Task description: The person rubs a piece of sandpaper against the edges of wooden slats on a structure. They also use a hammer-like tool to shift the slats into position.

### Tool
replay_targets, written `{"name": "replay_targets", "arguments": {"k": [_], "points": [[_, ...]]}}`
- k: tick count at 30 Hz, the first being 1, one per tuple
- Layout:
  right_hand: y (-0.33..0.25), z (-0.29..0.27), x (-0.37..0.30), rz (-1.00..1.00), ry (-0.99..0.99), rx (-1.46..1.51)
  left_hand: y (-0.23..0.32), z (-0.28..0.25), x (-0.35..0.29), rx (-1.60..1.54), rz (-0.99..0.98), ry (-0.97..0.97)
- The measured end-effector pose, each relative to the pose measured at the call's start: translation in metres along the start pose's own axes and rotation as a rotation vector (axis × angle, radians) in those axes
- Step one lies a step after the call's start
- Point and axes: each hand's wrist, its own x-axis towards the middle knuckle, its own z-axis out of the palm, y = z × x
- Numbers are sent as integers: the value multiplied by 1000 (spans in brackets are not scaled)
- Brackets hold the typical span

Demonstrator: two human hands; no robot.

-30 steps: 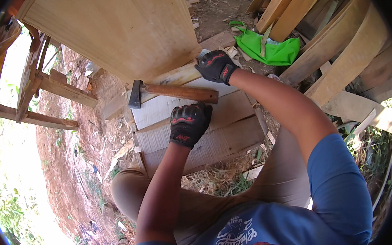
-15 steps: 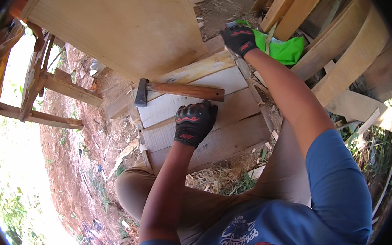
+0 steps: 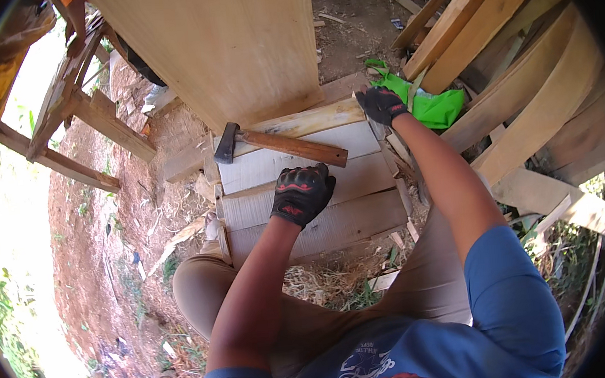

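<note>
My left hand (image 3: pixel 303 194), in a black glove with red marks, rests closed on the pale wooden slats (image 3: pixel 354 219) of a low crate-like piece between my knees. Its fingers are curled under, so what they hold, if anything, is hidden. Just beyond it lies a hatchet (image 3: pixel 285 145), its dark head at the left and its brown wooden handle slanting to the right. My right hand (image 3: pixel 383 105), gloved the same, is at the far right corner of the slats with its fingers curled. I cannot make out anything in them.
A large wooden board (image 3: pixel 234 45) stands beyond the slats. A bright green bag (image 3: pixel 439 107) lies past my right hand, near stacked planks (image 3: pixel 456 24). A wooden frame (image 3: pixel 109 126) stands to the left on bare earth. Wood scraps and shavings litter the ground.
My right hand has drawn back from beside the green bag to the slats' far right corner. The left hand stays on the slats, and the view has tilted slightly.
</note>
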Motion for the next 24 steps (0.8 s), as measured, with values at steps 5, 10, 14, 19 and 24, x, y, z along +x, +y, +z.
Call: {"name": "replay_targets", "arguments": {"k": [5, 10, 14, 19, 24], "points": [[4, -19, -47, -86, 14, 14, 3, 3, -3, 21, -21, 15], [-20, -49, -95, -74, -11, -70, 8, 6, -10, 46, -50, 43], [-39, -40, -120, -47, -39, -6, 9, 7, -16, 32, -44, 79], [-37, -18, -105, -48, 153, -48, 8, 8, -21, 39, -49, 131], [-12, -4, -76, -67, 203, 0, 12, 4, -18, 31, -45, 109]]}}
